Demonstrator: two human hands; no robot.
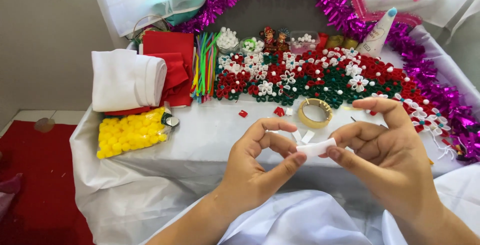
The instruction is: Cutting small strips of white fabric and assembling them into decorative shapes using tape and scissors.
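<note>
Above table (210,130), white strip (316,148) between hands

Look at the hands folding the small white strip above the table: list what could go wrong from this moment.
1. The white strip is pinched only at the fingertips of the left hand and right hand; it may slip or unfold.
2. It is held off the table's edge, so a drop could land it among the white cloth on the lap, hard to spot.
3. A forward reach may knock the tape roll or loose white pieces.
</note>
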